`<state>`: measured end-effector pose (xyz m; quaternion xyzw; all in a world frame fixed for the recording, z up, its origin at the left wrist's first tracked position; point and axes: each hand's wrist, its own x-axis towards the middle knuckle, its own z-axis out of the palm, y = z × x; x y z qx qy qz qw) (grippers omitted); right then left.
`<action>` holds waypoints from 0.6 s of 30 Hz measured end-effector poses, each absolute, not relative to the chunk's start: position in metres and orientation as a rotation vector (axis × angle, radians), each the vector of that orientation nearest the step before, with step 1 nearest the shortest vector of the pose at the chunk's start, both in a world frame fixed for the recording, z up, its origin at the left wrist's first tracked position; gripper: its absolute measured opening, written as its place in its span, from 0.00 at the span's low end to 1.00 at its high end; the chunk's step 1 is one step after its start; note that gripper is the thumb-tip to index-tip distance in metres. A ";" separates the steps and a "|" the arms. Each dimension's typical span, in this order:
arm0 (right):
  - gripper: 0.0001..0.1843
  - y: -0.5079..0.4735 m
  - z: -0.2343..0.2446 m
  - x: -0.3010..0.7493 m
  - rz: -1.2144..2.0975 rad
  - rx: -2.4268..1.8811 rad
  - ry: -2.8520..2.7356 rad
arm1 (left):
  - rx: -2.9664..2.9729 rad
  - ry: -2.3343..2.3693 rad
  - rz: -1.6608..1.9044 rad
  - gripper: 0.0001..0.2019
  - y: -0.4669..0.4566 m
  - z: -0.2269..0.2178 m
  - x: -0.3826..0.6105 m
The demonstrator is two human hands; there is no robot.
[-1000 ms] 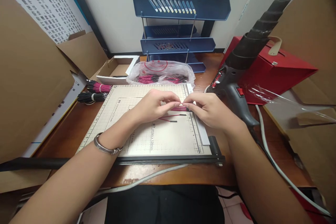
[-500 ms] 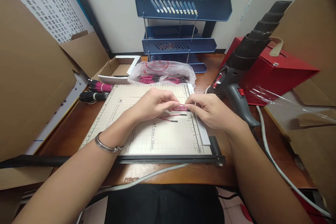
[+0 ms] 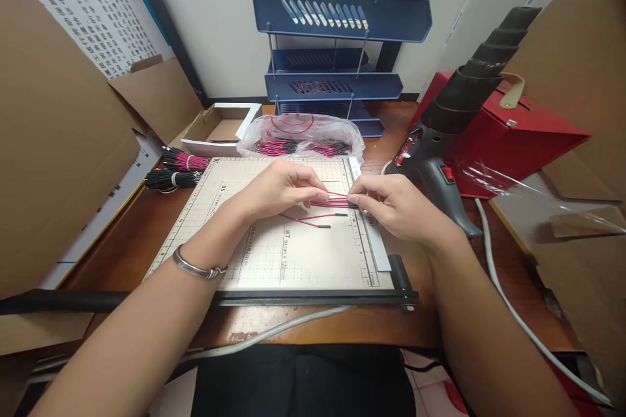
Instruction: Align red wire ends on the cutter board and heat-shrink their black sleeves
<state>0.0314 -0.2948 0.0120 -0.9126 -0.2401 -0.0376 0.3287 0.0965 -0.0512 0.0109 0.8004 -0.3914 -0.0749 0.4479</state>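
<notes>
Between my two hands a thin red wire (image 3: 337,193) is stretched. My left hand (image 3: 288,189) pinches it on one side, and my right hand (image 3: 386,205) pinches its other end near the white strip (image 3: 374,234) on the board's right edge. Under the stretched wire lies a row of several red wires (image 3: 327,202) with black ends, partly covered by my fingers. Closer to me, two loose red wires with black tips (image 3: 313,223) rest on the cream paper-trimmer board (image 3: 303,260), which carries printed grid lines.
Behind the board sits a plastic bag of red and black wires (image 3: 300,137). Tied wire bundles (image 3: 173,177) lie at left beside an open carton (image 3: 225,127). A heat gun (image 3: 450,137) stands at right before a red box (image 3: 528,130). Blue trays (image 3: 337,85) rise at the back.
My left hand has shifted slightly left, away from my right hand, and more of the wire shows between them. The row of wires underneath is more exposed.
</notes>
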 end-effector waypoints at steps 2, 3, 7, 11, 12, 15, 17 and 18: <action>0.11 -0.296 0.012 0.032 -0.097 -2.385 -0.630 | 1.985 -0.992 -0.217 0.06 -0.048 0.013 0.097; 0.11 -0.297 0.012 0.032 -0.095 -2.384 -0.633 | 1.989 -1.009 -0.229 0.07 -0.047 0.015 0.097; 0.11 -0.298 0.013 0.031 -0.089 -2.376 -0.634 | 2.010 -1.068 -0.238 0.08 -0.043 0.020 0.096; 0.11 -0.299 0.014 0.030 -0.073 -2.361 -0.624 | 2.011 -1.066 -0.264 0.07 -0.044 0.021 0.096; 0.11 -0.299 0.015 0.030 -0.071 -2.362 -0.622 | 2.006 -1.066 -0.262 0.07 -0.044 0.021 0.096; 0.12 -0.299 0.016 0.030 -0.067 -2.364 -0.605 | 2.007 -1.072 -0.251 0.07 -0.044 0.018 0.094; 0.12 -0.300 0.015 0.031 -0.035 -2.375 -0.589 | 2.038 -1.088 -0.248 0.08 -0.043 0.016 0.094; 0.11 -0.300 0.014 0.031 -0.017 -2.386 -0.583 | 2.062 -1.102 -0.230 0.08 -0.041 0.015 0.094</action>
